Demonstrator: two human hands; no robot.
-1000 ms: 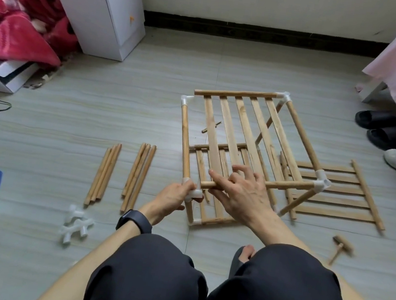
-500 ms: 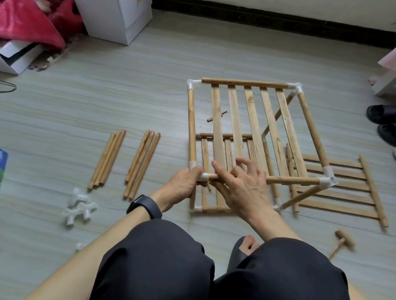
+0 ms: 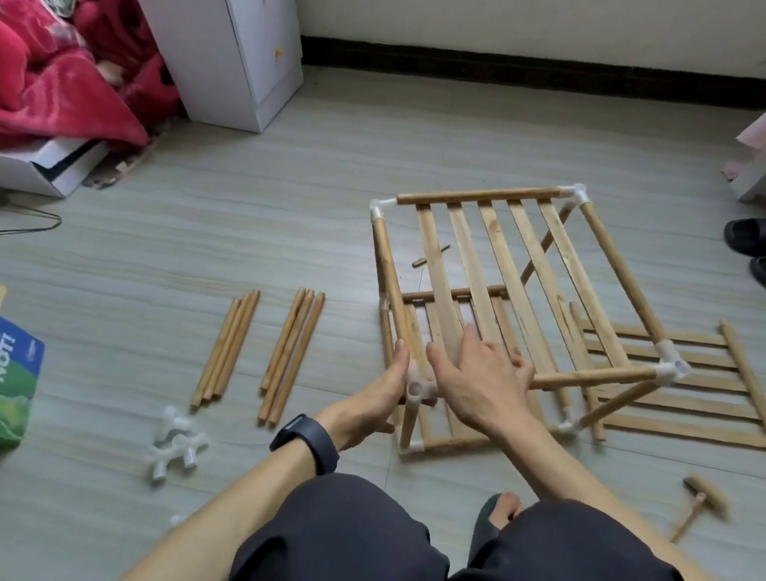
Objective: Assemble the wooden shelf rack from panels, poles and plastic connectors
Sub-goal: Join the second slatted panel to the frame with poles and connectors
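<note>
Nearest, at seven o'clock, spare connectors (image 3: 174, 445) are being left in a heap on the floor, and a small mallet (image 3: 700, 502) is being left at four o'clock.

Toward five o'clock, the near-left connector (image 3: 417, 387) is being steadied by the left hand (image 3: 376, 393), which is being pressed against its left side. Whether its fingers are being curled behind the plastic cannot be told. Just to the right, the right hand (image 3: 481, 383) is being laid loose over the front pole (image 3: 595, 380), fingers straight and spread, nothing being grasped.

Half a second ago that pole was being gripped beside the connector. Now the grip is being released and the connector's face is being shown uncovered. The pole end is being hidden under the palm, so the joint is only being judged as seated. If so, the upper frame's last corner is closed and uprights come next.

At eight o'clock, loose poles (image 3: 259, 351) are being kept in two bundles.

The rack (image 3: 480, 198) is being stood on the floor from centre toward two o'clock: pale slats, two tiers, white corner joints. At three o'clock a spare panel (image 3: 755, 392) is being left flat, partly behind it.
</note>
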